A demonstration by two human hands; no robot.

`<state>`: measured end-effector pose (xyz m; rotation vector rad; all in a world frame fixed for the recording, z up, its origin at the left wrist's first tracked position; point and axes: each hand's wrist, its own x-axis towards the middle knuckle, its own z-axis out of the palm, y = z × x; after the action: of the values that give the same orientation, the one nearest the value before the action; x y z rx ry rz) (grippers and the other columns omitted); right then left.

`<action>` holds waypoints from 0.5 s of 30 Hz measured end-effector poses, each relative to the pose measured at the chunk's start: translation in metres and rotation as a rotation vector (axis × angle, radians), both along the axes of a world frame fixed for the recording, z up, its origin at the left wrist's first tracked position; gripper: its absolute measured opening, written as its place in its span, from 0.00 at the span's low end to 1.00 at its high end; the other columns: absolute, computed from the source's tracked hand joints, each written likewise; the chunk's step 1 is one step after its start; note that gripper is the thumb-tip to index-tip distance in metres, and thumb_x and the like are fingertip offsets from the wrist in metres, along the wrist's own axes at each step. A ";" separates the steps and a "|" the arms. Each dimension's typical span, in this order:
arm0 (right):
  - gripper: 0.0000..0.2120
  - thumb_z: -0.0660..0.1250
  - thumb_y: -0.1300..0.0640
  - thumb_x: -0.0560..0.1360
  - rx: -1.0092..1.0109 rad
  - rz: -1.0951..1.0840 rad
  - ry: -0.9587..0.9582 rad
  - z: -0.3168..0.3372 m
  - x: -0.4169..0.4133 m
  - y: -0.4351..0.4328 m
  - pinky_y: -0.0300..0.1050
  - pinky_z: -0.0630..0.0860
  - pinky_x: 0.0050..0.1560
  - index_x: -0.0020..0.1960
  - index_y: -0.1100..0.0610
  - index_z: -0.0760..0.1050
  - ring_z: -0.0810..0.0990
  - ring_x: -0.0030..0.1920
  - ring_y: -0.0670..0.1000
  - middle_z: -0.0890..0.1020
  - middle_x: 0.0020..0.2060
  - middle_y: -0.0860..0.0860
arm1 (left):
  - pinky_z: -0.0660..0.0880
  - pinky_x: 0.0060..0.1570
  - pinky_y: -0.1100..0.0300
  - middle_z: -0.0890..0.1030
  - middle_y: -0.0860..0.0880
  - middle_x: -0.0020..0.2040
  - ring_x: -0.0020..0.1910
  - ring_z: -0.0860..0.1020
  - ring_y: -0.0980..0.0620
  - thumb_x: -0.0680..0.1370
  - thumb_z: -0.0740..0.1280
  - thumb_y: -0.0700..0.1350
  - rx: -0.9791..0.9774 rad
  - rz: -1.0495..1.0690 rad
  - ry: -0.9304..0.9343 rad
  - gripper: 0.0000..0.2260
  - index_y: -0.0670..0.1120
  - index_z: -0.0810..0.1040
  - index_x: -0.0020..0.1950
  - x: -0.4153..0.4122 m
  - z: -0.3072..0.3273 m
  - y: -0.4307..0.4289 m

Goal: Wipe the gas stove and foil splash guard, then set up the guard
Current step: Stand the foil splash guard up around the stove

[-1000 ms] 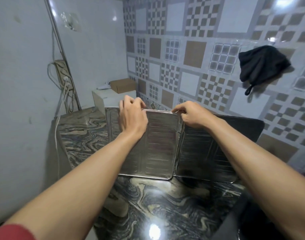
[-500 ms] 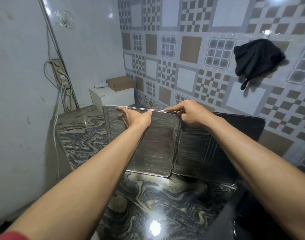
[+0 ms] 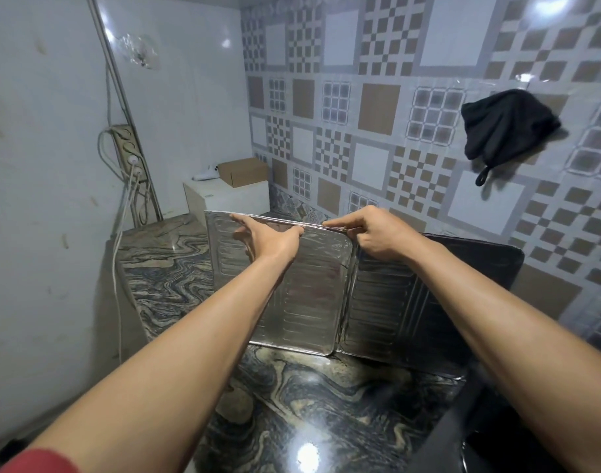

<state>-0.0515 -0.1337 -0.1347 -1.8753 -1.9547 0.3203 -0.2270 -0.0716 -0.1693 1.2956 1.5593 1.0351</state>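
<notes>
Nearest us, the dark marbled countertop (image 3: 312, 404) shines under a light, with a black edge, perhaps the gas stove (image 3: 497, 448), at the lower right. Our forearms reach forward over it to the foil splash guard (image 3: 312, 295), which stands upright on the counter with its panels hinged at a slight angle, near the tiled wall (image 3: 377, 107). Our left hand (image 3: 268, 237) is spread wide, its fingers and thumb along the top edge of the left panel without clamping it. Our right hand (image 3: 377, 233) pinches the top edge at the fold between panels. Beyond, a cardboard box (image 3: 243, 171) sits on a white block (image 3: 227, 199) in the corner, a power strip (image 3: 130, 153) with cords is on the left wall, and a black cloth (image 3: 507, 128) hangs on the tiles.
</notes>
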 end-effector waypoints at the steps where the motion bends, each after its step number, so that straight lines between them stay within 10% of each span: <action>1: 0.24 0.64 0.67 0.77 0.001 0.011 0.022 0.000 0.001 0.001 0.29 0.73 0.29 0.65 0.42 0.78 0.79 0.41 0.44 0.83 0.57 0.46 | 0.58 0.74 0.47 0.42 0.42 0.81 0.78 0.56 0.39 0.71 0.76 0.49 0.009 -0.011 -0.009 0.57 0.49 0.30 0.78 -0.001 -0.001 0.000; 5: 0.20 0.71 0.58 0.76 -0.031 0.049 0.044 0.001 0.005 0.008 0.27 0.69 0.34 0.65 0.44 0.77 0.77 0.38 0.39 0.85 0.52 0.48 | 0.54 0.76 0.44 0.44 0.41 0.81 0.79 0.52 0.38 0.69 0.75 0.48 0.017 -0.054 -0.083 0.57 0.51 0.31 0.78 -0.003 -0.003 -0.001; 9: 0.26 0.76 0.45 0.68 -0.031 0.051 0.084 -0.001 0.002 0.011 0.41 0.76 0.54 0.65 0.42 0.77 0.80 0.57 0.45 0.84 0.58 0.48 | 0.53 0.76 0.42 0.45 0.41 0.81 0.79 0.52 0.37 0.67 0.76 0.56 0.003 -0.070 -0.097 0.60 0.51 0.31 0.78 -0.006 0.001 -0.007; 15: 0.32 0.67 0.67 0.76 0.085 0.031 -0.075 -0.018 -0.001 0.020 0.42 0.80 0.50 0.71 0.38 0.70 0.82 0.51 0.48 0.83 0.57 0.48 | 0.62 0.73 0.44 0.47 0.42 0.81 0.75 0.63 0.38 0.78 0.60 0.38 -0.056 -0.070 0.050 0.40 0.45 0.33 0.79 -0.007 0.018 -0.008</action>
<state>-0.0522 -0.1138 -0.1531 -1.8292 -2.0157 0.1758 -0.2339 -0.0798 -0.1513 1.3378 1.5576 0.9156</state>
